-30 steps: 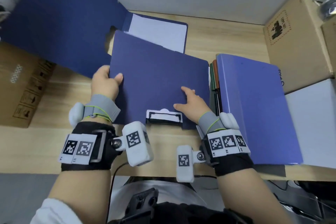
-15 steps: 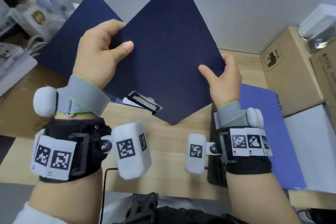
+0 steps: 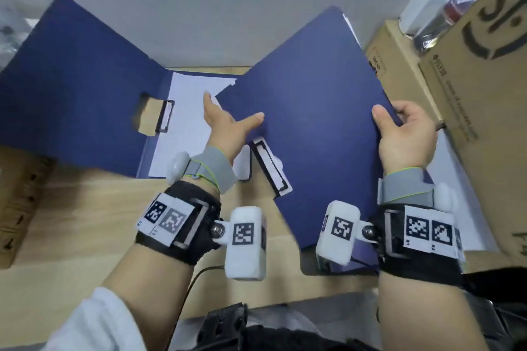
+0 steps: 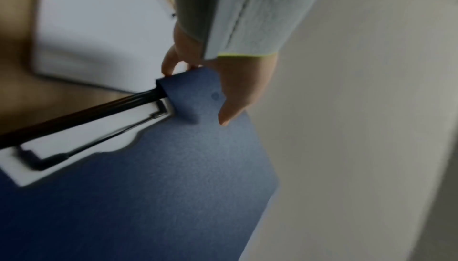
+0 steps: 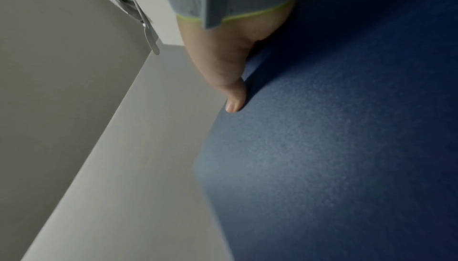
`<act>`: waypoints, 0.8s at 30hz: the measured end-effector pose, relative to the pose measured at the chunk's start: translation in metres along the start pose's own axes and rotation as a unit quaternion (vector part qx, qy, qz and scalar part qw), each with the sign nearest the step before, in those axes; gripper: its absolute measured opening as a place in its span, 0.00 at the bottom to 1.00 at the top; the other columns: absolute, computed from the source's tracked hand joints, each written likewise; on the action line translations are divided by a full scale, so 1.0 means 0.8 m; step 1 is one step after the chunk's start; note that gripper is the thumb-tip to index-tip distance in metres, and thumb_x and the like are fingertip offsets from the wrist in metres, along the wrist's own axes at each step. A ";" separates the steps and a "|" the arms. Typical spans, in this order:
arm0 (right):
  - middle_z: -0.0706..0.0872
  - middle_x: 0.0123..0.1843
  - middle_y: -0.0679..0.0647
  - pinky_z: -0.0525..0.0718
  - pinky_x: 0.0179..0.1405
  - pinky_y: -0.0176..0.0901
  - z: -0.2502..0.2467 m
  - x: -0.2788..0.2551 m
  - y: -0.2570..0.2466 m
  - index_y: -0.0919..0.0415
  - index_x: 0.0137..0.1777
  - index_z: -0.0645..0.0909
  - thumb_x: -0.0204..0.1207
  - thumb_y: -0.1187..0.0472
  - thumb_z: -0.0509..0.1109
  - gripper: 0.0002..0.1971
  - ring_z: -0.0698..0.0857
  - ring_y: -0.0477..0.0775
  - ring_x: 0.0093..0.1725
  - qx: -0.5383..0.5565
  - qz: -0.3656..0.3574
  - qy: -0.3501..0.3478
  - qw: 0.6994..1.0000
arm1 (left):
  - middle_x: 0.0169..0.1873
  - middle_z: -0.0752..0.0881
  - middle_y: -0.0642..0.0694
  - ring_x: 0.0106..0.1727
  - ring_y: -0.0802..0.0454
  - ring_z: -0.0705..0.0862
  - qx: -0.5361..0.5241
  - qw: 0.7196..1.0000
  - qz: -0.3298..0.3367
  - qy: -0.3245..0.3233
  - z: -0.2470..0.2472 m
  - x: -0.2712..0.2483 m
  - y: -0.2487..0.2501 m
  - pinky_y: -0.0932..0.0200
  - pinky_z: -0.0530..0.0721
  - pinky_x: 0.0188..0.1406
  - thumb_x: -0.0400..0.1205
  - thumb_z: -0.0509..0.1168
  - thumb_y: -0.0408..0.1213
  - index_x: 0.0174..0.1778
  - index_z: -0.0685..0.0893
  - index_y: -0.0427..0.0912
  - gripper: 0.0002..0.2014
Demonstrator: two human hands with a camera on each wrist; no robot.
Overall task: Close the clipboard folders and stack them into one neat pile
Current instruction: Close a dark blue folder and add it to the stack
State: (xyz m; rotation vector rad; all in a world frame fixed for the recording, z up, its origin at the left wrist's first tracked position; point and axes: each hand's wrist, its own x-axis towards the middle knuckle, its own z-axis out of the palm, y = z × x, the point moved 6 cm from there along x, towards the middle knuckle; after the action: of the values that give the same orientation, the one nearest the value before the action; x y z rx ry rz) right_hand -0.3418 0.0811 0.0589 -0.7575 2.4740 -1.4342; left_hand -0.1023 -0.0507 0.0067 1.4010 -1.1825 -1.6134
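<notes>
I hold a closed dark blue clipboard folder [image 3: 313, 111] tilted above the desk, right of centre. My left hand [image 3: 228, 125] pinches its left edge near the black clip [image 3: 271, 171], thumb on the cover. My right hand [image 3: 399, 128] grips the right edge, thumb on top and fingers curled round it. The left wrist view shows the left hand [image 4: 235, 89] at the folder's [image 4: 173, 187] clip corner. The right wrist view shows the right thumb [image 5: 223, 69] on the cover [image 5: 347, 147]. A second folder [image 3: 71, 80] lies open at the left, with white paper [image 3: 188, 122] showing. Whatever lies under the held folder is hidden.
Large cardboard boxes [image 3: 470, 94] stand close along the right side, with a white box [image 3: 427, 8] behind them. Another cardboard box [image 3: 20, 202] sits at the left edge. The wooden desk [image 3: 99, 222] ends at a grey wall [image 3: 256, 8].
The closed folder was lifted off the desk and has now come down and to the right. My left hand has shifted from its upper edge to the clip corner.
</notes>
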 end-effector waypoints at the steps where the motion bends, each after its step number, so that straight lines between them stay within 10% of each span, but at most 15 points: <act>1: 0.89 0.52 0.52 0.81 0.53 0.50 -0.014 0.003 0.017 0.53 0.53 0.83 0.72 0.50 0.69 0.12 0.86 0.58 0.52 -0.018 0.018 0.016 1.000 | 0.82 0.55 0.43 0.77 0.48 0.70 -0.027 0.997 -0.064 -0.037 0.021 -0.001 -0.025 0.46 0.79 0.65 0.72 0.74 0.36 0.81 0.37 0.49 0.55; 3: 0.89 0.56 0.54 0.77 0.50 0.46 -0.036 0.009 0.049 0.55 0.55 0.83 0.74 0.52 0.69 0.13 0.86 0.59 0.56 -0.028 0.052 0.047 0.997 | 0.66 0.79 0.38 0.60 0.52 0.86 -0.040 0.978 -0.155 -0.135 0.064 -0.015 -0.062 0.57 0.85 0.43 0.79 0.67 0.31 0.77 0.55 0.43 0.35; 6: 0.87 0.62 0.56 0.74 0.51 0.42 -0.061 0.015 0.092 0.56 0.61 0.82 0.75 0.57 0.68 0.15 0.84 0.59 0.61 -0.045 0.090 0.067 0.993 | 0.38 0.80 0.44 0.34 0.53 0.82 0.013 0.957 -0.167 -0.237 0.111 -0.040 -0.091 0.68 0.84 0.24 0.80 0.56 0.20 0.54 0.75 0.38 0.12; 9: 0.83 0.68 0.58 0.75 0.65 0.45 -0.067 0.020 0.125 0.56 0.67 0.78 0.73 0.62 0.69 0.21 0.81 0.58 0.66 -0.073 0.119 0.023 0.990 | 0.39 0.78 0.43 0.40 0.48 0.82 0.057 0.953 -0.154 -0.253 0.131 -0.041 -0.116 0.53 0.88 0.38 0.78 0.55 0.16 0.61 0.77 0.38 0.20; 13: 0.80 0.70 0.59 0.75 0.72 0.61 -0.034 0.014 0.179 0.55 0.68 0.78 0.57 0.42 0.70 0.36 0.79 0.61 0.70 -0.109 0.173 -0.120 0.972 | 0.31 0.69 0.49 0.38 0.49 0.78 0.112 0.958 -0.139 -0.225 0.142 -0.037 -0.129 0.45 0.88 0.43 0.77 0.64 0.20 0.69 0.74 0.41 0.25; 16: 0.71 0.79 0.58 0.65 0.79 0.54 -0.007 -0.006 0.178 0.58 0.73 0.73 0.72 0.54 0.71 0.28 0.69 0.56 0.79 -0.106 0.186 -0.207 0.955 | 0.33 0.72 0.50 0.36 0.53 0.79 0.119 0.959 -0.159 -0.203 0.141 -0.035 -0.139 0.50 0.85 0.39 0.75 0.71 0.29 0.70 0.69 0.49 0.29; 22: 0.53 0.85 0.58 0.56 0.80 0.48 0.013 -0.020 0.167 0.54 0.77 0.68 0.77 0.57 0.68 0.28 0.52 0.53 0.85 -0.132 0.163 -0.257 0.943 | 0.69 0.76 0.36 0.68 0.39 0.78 0.187 0.956 -0.170 -0.151 0.125 -0.023 -0.170 0.45 0.76 0.71 0.79 0.66 0.44 0.77 0.64 0.35 0.33; 24: 0.52 0.86 0.57 0.54 0.81 0.50 0.022 -0.022 0.154 0.53 0.78 0.66 0.77 0.56 0.68 0.29 0.48 0.52 0.85 -0.123 0.140 -0.272 0.944 | 0.57 0.80 0.36 0.49 0.43 0.82 0.131 0.959 -0.214 -0.130 0.120 -0.018 -0.183 0.47 0.81 0.56 0.83 0.60 0.35 0.69 0.73 0.33 0.18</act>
State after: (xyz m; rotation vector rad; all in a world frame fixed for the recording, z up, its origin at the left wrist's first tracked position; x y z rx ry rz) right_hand -0.3610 0.1267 -0.0564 -0.6924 2.2185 -0.7030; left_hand -0.1843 0.0325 -0.1243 1.7457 -1.3455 -2.0484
